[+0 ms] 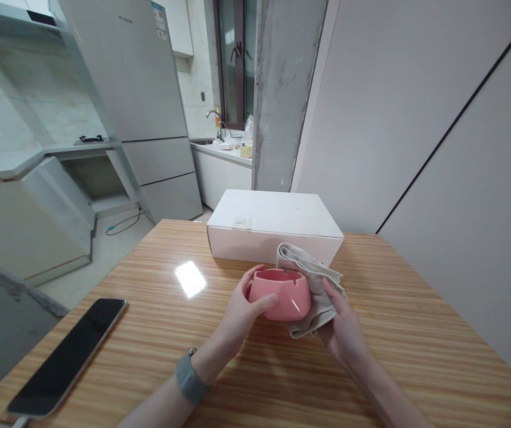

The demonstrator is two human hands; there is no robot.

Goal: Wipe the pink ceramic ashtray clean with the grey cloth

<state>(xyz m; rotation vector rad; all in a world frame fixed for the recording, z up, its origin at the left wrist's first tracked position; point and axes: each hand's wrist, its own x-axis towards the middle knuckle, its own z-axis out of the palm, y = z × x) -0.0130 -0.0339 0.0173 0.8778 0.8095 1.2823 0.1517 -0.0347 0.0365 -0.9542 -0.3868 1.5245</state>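
Pink notched ashtray [281, 302], held above wood-grain bench [398, 333], before white box [275, 217]; left hand [252, 300], thumb and fingers pinching its side; right hand [342, 324], gripping folded grey cloth [315, 291] against its other side
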